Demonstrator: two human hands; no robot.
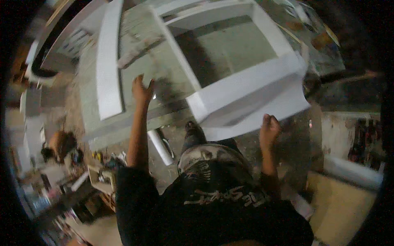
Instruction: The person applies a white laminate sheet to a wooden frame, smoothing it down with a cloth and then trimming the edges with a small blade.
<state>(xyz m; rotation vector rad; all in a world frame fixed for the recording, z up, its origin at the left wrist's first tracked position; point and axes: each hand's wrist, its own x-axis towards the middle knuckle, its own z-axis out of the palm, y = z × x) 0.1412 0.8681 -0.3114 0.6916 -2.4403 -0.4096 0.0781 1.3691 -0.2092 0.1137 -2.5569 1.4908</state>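
A white rectangular frame (242,80) of broad boards lies on the work table in front of me. From its near side hangs a loose white sheet (250,117), which bulges and curls toward me. My right hand (270,128) is closed at the sheet's near edge, with the fingers pinching it. Over the table, left of the frame, my left hand (143,89) is held out with thumb and fingers apart and nothing in it. Nearest to it on the left lies a long white board (110,69).
The greenish table top (172,110) carries the frame and the board. Below its near edge is a white roll (160,147). A wooden box (101,179) with odds and ends stands at lower left. A yellowish panel (340,205) is at lower right.
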